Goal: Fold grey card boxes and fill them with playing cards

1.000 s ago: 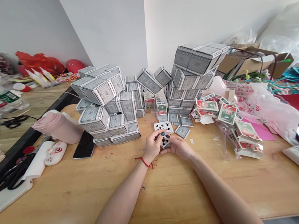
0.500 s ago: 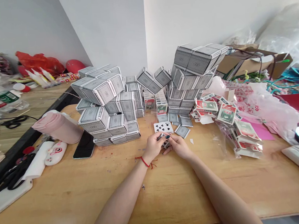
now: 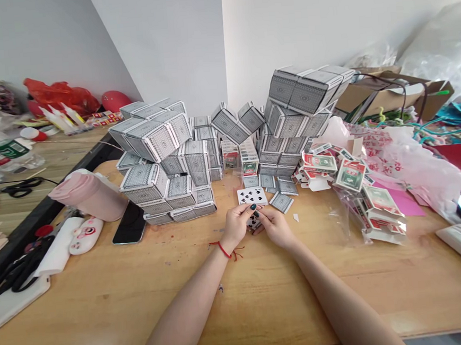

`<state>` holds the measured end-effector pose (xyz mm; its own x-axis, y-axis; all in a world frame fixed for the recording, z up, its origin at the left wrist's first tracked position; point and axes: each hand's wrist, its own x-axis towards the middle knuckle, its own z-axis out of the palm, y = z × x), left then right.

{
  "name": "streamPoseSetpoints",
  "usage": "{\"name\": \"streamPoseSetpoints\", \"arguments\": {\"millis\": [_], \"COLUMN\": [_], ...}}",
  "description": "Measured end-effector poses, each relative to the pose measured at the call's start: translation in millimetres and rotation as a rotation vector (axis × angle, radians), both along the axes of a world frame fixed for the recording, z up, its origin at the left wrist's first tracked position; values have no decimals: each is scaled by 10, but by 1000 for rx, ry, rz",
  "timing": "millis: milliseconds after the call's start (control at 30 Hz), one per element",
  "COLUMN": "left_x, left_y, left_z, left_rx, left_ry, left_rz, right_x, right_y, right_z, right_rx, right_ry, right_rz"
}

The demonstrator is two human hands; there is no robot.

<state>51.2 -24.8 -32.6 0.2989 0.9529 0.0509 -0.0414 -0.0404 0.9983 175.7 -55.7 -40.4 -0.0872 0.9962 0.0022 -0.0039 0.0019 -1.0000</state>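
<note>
Between my two hands is a playing card [image 3: 254,221] with black pips, held low over the table. My left hand [image 3: 236,225], with a red cord at the wrist, pinches its left side, and my right hand [image 3: 275,225] pinches the right side. The fingers partly cover the card, so its full shape is hidden. Just beyond the fingertips a spade card [image 3: 252,196] lies face up. Close to my right hand, several grey-backed cards [image 3: 281,202] lie face down, with a small white scrap [image 3: 296,218] beside them.
Cubes made of grey-backed cards are stacked at left [image 3: 164,140] and right [image 3: 304,89]. Sealed card packs [image 3: 249,160] stand between them. Opened card boxes [image 3: 380,203] lie at right. A phone [image 3: 128,223] and a pink roll [image 3: 92,196] are at left.
My fingers have shifted slightly on the card, and more of its printed face shows between my hands. The stacks and loose cards stay where they were.
</note>
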Motion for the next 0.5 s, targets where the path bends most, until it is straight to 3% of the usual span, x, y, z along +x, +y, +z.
{"name": "streamPoseSetpoints", "arguments": {"millis": [333, 500], "left_x": [5, 13], "left_y": [18, -20], "left_z": [23, 68], "left_rx": [52, 107], "left_ry": [20, 59], "left_rz": [36, 91], "right_x": [-16, -29], "right_y": [-18, -49], "right_z": [-134, -96], "right_rx": [83, 174], "right_ry": [-91, -276], "right_rz": [-69, -122]}}
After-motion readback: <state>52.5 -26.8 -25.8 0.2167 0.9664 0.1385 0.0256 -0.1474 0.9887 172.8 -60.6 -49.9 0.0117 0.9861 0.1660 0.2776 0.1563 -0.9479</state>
